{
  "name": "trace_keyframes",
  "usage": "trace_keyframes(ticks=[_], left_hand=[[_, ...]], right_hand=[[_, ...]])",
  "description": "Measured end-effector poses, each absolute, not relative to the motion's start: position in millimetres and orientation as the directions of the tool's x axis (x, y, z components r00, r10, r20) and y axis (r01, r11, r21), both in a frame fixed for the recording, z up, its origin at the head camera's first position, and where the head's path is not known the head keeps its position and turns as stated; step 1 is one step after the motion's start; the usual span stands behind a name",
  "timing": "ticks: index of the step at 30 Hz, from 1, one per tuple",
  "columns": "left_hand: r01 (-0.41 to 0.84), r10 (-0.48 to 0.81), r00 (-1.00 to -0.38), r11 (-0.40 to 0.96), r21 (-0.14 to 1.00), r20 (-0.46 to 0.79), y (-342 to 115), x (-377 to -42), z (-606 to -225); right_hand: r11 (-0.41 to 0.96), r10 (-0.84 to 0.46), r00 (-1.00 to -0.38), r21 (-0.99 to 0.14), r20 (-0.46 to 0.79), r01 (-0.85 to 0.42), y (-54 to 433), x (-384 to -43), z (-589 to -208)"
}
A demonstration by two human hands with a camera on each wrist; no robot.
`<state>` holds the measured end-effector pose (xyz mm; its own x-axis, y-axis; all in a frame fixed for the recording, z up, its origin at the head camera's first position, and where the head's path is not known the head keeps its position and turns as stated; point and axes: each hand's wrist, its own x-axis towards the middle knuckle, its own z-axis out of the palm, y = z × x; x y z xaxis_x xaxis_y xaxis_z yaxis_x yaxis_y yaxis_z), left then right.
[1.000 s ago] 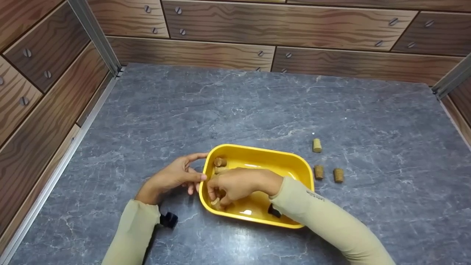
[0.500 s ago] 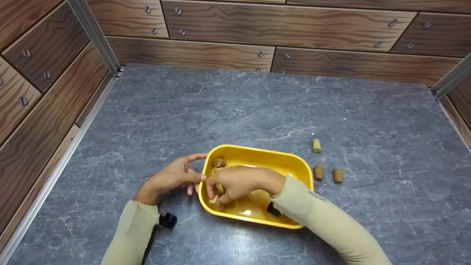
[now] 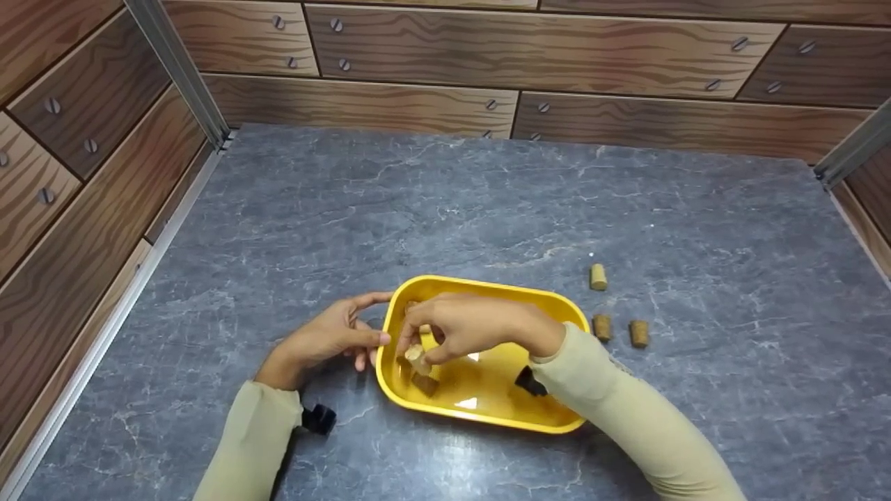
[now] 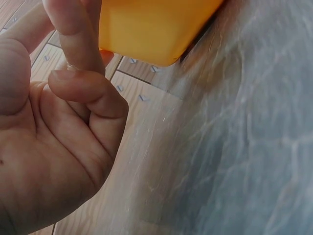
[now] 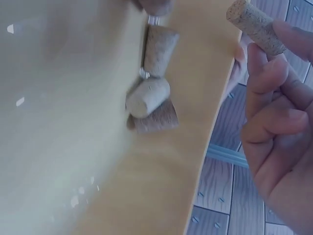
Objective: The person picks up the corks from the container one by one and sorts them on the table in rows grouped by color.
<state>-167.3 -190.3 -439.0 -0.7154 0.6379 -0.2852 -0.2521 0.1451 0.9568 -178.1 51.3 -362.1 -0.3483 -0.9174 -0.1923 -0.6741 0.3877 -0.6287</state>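
Cork (image 3: 416, 358): pale, held over the left end of the yellow tray (image 3: 480, 386).
Right hand (image 3: 466, 327): reaching across the tray, pinching this cork between thumb and fingers, with the remaining fingers bent.
Left hand (image 3: 327, 330): resting against the tray's left end, with thumb at the rim and fingers loosely spread along the outside.
Corks in tray (image 5: 160, 51): lying along the left end wall, pale against brown in one spot; perhaps four in all, being partly cut off in the right-wrist view.
Brown corks (image 3: 639, 334): two, standing just right of the tray, near each other.
Lighter cork (image 3: 598, 277): standing beyond both.
Tabletop (image 3: 445, 202): grey, marble-veined.
Wall panels (image 3: 543, 49): wood-patterned, with printed screws.
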Motion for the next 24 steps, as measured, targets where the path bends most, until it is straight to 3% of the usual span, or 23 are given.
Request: trace_keyframes(ticks=[8,24], left_hand=[[-0.264,0.629,-0.718,0.149,0.953,-0.297,-190,-167,-439],[-0.244,0.631,-0.723,0.151,0.958,-0.283,-190,-168,-440]], right_hand=[[0.453,-0.880,-0.441,-0.593,-0.178,-0.665,72,-182,-339],[0.462,-0.811,-0.582,-0.677,-0.061,-0.573,148,-195,-327]])
